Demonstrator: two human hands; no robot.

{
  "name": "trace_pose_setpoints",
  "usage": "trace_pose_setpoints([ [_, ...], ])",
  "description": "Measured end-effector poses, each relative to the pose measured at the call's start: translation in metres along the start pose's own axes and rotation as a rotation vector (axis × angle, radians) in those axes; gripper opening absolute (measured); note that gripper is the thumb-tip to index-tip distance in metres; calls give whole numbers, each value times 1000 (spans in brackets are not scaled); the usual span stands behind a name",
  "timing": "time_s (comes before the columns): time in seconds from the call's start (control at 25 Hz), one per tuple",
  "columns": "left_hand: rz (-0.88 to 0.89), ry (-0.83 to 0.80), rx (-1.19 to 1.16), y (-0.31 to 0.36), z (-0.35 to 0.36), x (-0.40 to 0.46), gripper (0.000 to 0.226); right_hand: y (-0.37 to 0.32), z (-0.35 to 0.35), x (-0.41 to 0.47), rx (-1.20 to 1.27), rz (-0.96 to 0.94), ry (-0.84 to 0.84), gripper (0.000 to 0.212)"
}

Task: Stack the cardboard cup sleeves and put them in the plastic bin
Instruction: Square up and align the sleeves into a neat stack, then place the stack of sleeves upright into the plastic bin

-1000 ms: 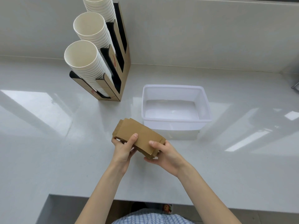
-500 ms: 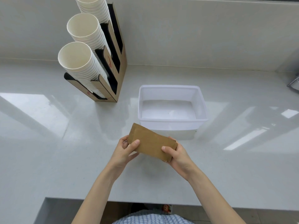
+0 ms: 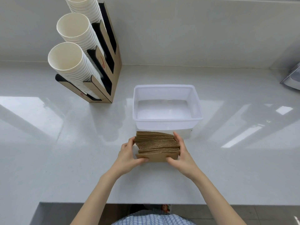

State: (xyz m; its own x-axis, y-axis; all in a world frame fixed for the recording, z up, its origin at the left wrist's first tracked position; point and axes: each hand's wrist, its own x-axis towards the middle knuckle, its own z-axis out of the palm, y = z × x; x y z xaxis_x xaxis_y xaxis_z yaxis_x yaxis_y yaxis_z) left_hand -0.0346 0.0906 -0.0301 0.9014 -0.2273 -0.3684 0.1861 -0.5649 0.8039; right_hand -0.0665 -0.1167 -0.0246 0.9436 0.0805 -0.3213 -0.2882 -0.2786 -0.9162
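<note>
Both hands hold a stack of cardboard cup sleeves (image 3: 157, 146) between them, just in front of the plastic bin (image 3: 167, 120). The sleeves are brown, flattened, and stand on their long edges, so the wavy corrugated edges face up toward the camera. They are not perfectly aligned: the pieces at the far side fan out a little to the left, and a small gap shows between the nearest sleeves and the rest. The plain brown face of the nearest sleeve looks toward the person.

The left hand (image 3: 128, 155) is closed on the left end of the stack, with the thumb pressed on the near face and the fingers wrapped around the far side. The right hand (image 3: 182, 155) grips the right end in the same way, thumb on the near face and fingers along the side.

The stack seems to be at the surface of the white glossy desk (image 3: 65, 151), but I cannot tell if it really touches it. The bin is translucent white, rectangular, with nothing inside. To the left stands a cardboard cup dispenser (image 3: 112, 62) with rows of white paper cups (image 3: 68, 62).
</note>
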Motion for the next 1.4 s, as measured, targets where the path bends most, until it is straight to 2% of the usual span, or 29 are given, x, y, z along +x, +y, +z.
trace_pose_setpoints([
  [0.08,-29,-1,124,2,6,-1,102,5,-1,-2,-9,24,7,85],
  [0.16,-25,10,181,5,10,-2,105,8,0,-3,-28,30,4,89],
  [0.48,22,-38,147,4,5,-1,117,7,-1,-4,-32,34,-58,95],
  [0.64,25,24,115,12,19,-2,109,6,12,-3,10,69,-9,100],
  [0.8,40,-64,97,3,10,-1,124,7,2,-3,-10,55,-19,97],
  [0.92,26,-31,99,5,15,1,122,9,3,-3,-63,36,-13,96],
  [1.12,104,35,66,5,15,4,99,5,7,-1,-79,-12,53,85],
  [1.4,79,16,150,11,10,8,97,3,4,0,-124,5,56,86],
])
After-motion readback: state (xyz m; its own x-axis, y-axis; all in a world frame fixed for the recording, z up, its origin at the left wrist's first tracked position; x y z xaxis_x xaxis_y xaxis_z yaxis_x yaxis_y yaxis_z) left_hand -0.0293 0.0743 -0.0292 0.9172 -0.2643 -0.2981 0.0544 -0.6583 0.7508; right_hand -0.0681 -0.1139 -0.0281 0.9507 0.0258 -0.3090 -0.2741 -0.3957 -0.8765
